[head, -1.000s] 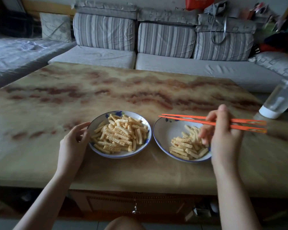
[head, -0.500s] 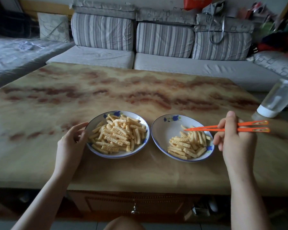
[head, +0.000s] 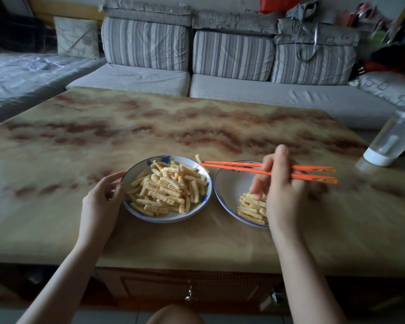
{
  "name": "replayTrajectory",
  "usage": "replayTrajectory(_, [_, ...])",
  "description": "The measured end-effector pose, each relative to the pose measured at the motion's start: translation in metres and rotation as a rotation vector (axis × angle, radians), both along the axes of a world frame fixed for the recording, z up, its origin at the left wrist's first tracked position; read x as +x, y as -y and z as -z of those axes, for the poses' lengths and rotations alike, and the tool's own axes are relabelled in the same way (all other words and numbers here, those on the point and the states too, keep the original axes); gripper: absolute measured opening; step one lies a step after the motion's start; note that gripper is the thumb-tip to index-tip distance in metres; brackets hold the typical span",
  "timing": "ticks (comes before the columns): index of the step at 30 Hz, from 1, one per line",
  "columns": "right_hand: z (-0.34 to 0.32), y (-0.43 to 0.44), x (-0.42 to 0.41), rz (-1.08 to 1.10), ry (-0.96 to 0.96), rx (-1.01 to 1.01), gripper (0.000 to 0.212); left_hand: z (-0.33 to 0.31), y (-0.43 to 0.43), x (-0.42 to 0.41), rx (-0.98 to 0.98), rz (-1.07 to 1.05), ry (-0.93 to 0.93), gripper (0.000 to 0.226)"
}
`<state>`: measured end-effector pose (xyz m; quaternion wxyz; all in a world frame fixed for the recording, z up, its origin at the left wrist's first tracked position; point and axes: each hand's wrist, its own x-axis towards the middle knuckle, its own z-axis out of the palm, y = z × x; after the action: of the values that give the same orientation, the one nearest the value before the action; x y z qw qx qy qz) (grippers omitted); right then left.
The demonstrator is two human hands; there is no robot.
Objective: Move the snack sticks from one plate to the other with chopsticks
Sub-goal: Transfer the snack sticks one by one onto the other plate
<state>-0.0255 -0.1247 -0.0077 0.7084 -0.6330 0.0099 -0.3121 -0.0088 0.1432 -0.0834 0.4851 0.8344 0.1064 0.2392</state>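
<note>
snack stick (head: 198, 158): 1, pale yellow, ridged, short; pinched at the tips of the chopsticks (head: 232, 167), above the far right rim of the left plate (head: 166, 218); lower end too blurred to trace.
chopsticks: 2, orange, nearly level, tips pointing left, back ends sticking out past the right hand (head: 282, 192).
right hand: curled round the chopsticks, thumb up, lower fingers hanging loosely over the right plate (head: 227, 185).
left plate: white, blue rim, blue flower at the far edge; heaped with a big pile (head: 168, 188) of the same sticks.
right plate: same pattern, just beside the left plate; small pile (head: 250, 206) at its near side, partly hidden by the right hand, as is the right rim.
left hand (head: 102, 202): thumb and curled fingers holding the left plate's left rim.
table (head: 173, 127): marbled tan and red-brown.
bottle (head: 393, 139): clear, white cap, far right, blurred, cut off by the frame edge.
</note>
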Motion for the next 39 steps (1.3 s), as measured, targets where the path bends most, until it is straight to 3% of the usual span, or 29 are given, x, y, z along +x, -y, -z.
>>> replayTrajectory(7, [0.009,-0.028,0.006,-0.161,-0.018,-0.091,0.042,0.002,-0.002,0.001,0.005,0.0,0.002,0.029])
replayTrajectory(15, [0.012,-0.027,0.007,-0.184,-0.011,-0.118,0.04,0.001,-0.001,-0.001,-0.001,0.001,0.005,0.029])
replayTrajectory(25, [-0.011,0.046,-0.01,0.146,0.041,-0.039,0.042,0.0,0.0,-0.001,0.003,-0.005,0.012,0.029])
replayTrajectory(39, [0.004,0.083,-0.007,0.391,-0.08,-0.362,0.043,-0.001,0.001,-0.001,0.013,0.004,0.007,0.029])
